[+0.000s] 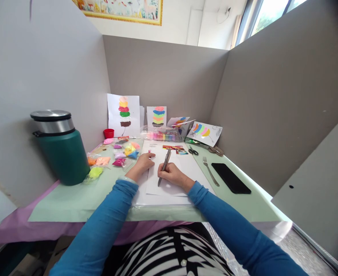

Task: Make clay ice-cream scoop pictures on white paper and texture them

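Pen [164, 165]: I see it gripped in my right hand [171, 174], fingers wrapped round the lower barrel, tip down on the paper [186, 163], top leaning away from me.
Left hand [144, 163]: I have it resting flat on the paper's left edge, fingers loosely curled, holding nothing.
Paper: white sheet lying on the green mat [79, 199], straight in front of me, between both hands.
Clay bags [120, 153]: coloured packets scattered left of the paper, near my left hand.
Flask [60, 147]: green, upright, far left on the mat.
Fork [210, 171]: right of the paper, just beside the phone [230, 178].
Scissors [193, 151]: beyond the fork.
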`<state>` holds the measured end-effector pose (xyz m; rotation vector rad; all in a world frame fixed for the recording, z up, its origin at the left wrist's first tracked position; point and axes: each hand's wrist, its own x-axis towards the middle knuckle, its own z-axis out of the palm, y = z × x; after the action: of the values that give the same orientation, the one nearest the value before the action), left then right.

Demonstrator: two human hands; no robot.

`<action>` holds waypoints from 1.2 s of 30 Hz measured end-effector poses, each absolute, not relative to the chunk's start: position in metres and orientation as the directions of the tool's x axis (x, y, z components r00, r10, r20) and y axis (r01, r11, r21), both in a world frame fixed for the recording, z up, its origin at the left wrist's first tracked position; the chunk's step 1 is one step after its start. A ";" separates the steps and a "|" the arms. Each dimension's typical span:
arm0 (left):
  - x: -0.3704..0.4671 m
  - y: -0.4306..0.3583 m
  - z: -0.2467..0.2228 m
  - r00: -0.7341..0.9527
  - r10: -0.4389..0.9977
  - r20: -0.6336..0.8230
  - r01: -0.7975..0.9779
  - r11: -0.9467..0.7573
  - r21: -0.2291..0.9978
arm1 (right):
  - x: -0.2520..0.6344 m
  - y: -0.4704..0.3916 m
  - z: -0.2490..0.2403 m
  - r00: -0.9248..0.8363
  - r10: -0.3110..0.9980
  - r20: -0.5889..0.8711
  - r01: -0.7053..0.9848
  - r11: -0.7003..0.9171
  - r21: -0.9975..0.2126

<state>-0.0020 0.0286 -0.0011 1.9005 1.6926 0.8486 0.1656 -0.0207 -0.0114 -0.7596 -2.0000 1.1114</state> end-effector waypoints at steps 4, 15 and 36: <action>-0.002 0.025 0.001 0.055 0.987 0.151 0.721 -0.144 0.678 | 0.162 -0.027 -0.009 -0.595 0.764 0.251 0.146 0.410 -0.900; -0.001 0.025 0.003 0.046 0.991 0.127 0.718 -0.122 0.686 | 0.181 -0.002 -0.011 -0.268 0.904 0.334 0.090 0.369 -0.925; -0.003 0.027 -0.001 0.064 0.985 0.161 0.704 -0.159 0.692 | 0.168 -0.028 -0.008 -0.508 0.836 0.206 0.128 0.310 -0.942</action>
<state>-0.0032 0.0272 -0.0014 1.9156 1.6786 0.8628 0.1679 -0.0284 -0.0083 -0.8590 -1.8544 1.2408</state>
